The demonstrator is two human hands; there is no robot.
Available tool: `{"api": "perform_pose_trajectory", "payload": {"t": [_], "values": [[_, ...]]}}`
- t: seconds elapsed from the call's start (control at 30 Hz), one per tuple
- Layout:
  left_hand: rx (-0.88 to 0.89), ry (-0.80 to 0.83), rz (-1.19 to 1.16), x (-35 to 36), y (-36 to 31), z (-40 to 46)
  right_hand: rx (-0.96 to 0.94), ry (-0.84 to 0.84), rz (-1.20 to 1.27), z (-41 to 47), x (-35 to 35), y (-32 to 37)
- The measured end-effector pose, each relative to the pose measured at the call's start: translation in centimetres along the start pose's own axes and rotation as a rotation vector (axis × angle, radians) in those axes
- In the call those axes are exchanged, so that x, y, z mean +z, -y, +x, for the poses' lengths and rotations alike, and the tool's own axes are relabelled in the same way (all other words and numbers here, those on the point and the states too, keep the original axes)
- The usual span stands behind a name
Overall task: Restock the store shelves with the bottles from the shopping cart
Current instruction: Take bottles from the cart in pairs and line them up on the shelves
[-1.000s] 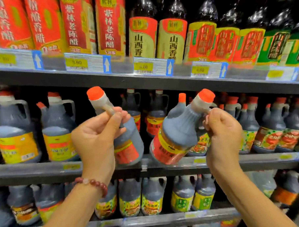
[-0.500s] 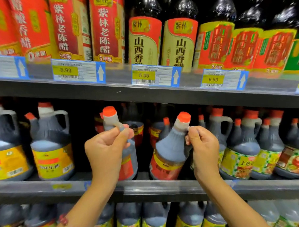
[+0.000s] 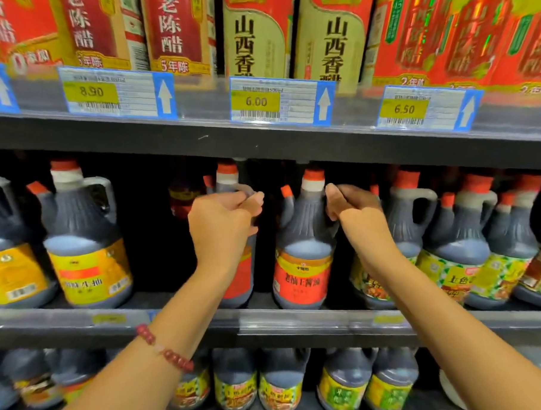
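Note:
Two dark soy-sauce jugs with orange caps and red labels stand upright on the middle shelf (image 3: 299,323). My left hand (image 3: 222,225) is closed around the handle of the left jug (image 3: 238,277), which my hand and wrist largely hide. My right hand (image 3: 353,207) grips the handle of the right jug (image 3: 304,259), whose red label faces me. Both jug bases rest on the shelf board, a narrow gap apart. The shopping cart is out of view.
Yellow-label jugs (image 3: 85,262) stand to the left and green-and-yellow label jugs (image 3: 457,249) crowd the right. A dark gap lies behind and left of my left hand. The upper shelf edge (image 3: 260,143) with price tags hangs just above the caps. More jugs fill the lower shelf.
Both jugs went from tilted and held in front of the shelf to upright and set on the middle shelf, deeper in. My hands followed them forward and stayed on the handles.

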State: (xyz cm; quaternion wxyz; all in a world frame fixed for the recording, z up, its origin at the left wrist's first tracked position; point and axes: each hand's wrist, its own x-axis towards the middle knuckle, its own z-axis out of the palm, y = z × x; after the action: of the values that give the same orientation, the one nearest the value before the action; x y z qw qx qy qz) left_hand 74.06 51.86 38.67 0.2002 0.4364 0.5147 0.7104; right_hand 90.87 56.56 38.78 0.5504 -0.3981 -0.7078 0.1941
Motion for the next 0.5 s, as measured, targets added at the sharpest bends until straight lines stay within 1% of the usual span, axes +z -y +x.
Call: {"api": "perform_pose_trajectory", "payload": {"t": [0.07,0.1,0.13,0.2,0.27,0.37,0.4,0.43,0.5], "values": [[-0.103,0.076,-0.002,-0.2,-0.4,0.7,-0.005,0.002,-0.075,0.0,-0.1,0.0],[-0.127,0.106,0.009,-0.4,-0.5,0.9,-0.004,0.001,-0.127,-0.1,-0.2,0.0],[-0.113,0.118,0.041,-0.6,-0.5,1.1,0.000,-0.002,-0.180,-0.1,-0.2,0.1],[0.005,0.112,0.185,-1.2,-0.9,1.2,0.007,-0.005,-0.257,-0.3,-0.2,0.6],[0.179,0.104,0.406,-1.7,-1.6,0.8,0.016,0.002,-0.296,-0.5,-0.3,1.0],[0.431,0.041,0.897,-3.0,-2.4,0.2,0.025,0.016,-0.335,-1.4,-0.3,1.2],[0.489,0.018,0.968,-3.7,-2.1,0.0,0.006,0.015,-0.365,-1.9,-0.4,1.1],[0.521,-0.003,0.971,-4.5,-1.5,-0.3,-0.014,0.008,-0.389,-2.6,-0.4,0.9],[0.484,-0.054,0.845,-6.4,0.2,-1.1,-0.020,-0.002,-0.410,-4.3,-0.3,0.2]]}}
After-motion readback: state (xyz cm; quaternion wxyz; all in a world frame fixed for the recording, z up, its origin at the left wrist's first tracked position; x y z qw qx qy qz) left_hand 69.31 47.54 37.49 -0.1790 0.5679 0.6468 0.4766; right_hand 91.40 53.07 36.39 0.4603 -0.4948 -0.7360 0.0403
